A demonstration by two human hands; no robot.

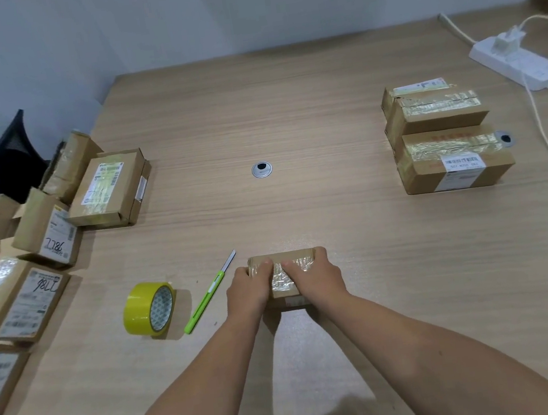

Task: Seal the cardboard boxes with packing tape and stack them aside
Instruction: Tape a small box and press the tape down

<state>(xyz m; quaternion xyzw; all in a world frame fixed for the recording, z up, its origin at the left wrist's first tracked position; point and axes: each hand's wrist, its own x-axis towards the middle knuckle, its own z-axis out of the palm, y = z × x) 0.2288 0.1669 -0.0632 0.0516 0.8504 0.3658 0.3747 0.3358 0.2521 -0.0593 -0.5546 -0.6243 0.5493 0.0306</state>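
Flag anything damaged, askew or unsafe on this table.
The knife lies with its blade out, close to the left hand. Tape on the top box of the right stack looks torn. The left boxes lie jumbled.

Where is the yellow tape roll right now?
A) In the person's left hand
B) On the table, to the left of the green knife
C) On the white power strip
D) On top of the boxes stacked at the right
B: the yellow tape roll stands on the table just left of the green knife, while the left hand and right hand grip the small box.
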